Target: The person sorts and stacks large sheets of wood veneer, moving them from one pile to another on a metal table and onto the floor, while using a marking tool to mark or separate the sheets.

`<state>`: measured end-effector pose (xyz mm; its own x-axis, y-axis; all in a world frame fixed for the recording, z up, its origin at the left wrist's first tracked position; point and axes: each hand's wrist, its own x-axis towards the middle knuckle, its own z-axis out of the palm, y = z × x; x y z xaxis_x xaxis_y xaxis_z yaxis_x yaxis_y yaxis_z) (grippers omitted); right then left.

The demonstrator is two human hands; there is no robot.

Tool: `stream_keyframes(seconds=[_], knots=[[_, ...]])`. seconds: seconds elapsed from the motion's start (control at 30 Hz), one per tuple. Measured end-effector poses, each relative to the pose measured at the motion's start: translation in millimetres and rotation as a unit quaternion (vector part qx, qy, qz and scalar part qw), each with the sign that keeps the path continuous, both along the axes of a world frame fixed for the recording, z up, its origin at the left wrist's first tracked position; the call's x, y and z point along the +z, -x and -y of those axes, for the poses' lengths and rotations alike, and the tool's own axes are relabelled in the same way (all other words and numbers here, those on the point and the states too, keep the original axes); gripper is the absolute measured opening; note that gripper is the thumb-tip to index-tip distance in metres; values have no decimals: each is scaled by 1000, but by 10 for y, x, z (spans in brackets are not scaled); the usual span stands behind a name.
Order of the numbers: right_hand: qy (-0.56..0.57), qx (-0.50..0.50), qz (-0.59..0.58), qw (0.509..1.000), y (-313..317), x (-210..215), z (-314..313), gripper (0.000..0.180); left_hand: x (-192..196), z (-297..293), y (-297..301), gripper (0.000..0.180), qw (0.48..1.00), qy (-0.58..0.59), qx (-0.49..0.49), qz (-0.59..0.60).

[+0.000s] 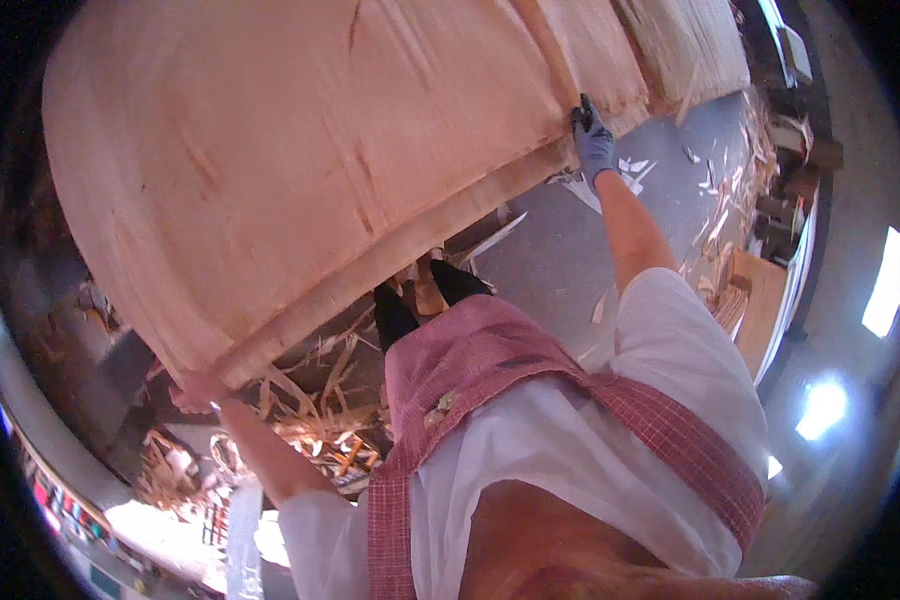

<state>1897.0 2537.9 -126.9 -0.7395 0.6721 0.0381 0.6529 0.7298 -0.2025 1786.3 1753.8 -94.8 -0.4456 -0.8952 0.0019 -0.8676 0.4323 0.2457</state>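
A large, thin wood veneer sheet (260, 170) spreads out before me, its near edge running slantwise across the view. My left hand (198, 392), ungloved, is closed on its near left corner; the fingers are partly lost against the wood. At the right end of the same edge my right hand (594, 142), in a grey glove with dark fingertips, pinches the veneer. Some fingers are hidden beneath it. More veneer (685, 45) with ragged ends lies just beyond the right hand.
Torn veneer strips and scraps (335, 385) litter the floor (540, 265) below the sheet's near edge. More splinters lie along the right side, by a wooden box or board stack (755, 295). My feet stand under the near edge.
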Motion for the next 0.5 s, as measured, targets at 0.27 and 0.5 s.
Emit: stream_keyframes(seconds=[0.27,0.5], knots=[[24,-16,-58,998,-34,-28,111,44,110,-1283,-440,83,842,69,-517,138],[63,-40,-27,997,14,73,238,44,-55,-1227,-390,86,848,20,-499,180]])
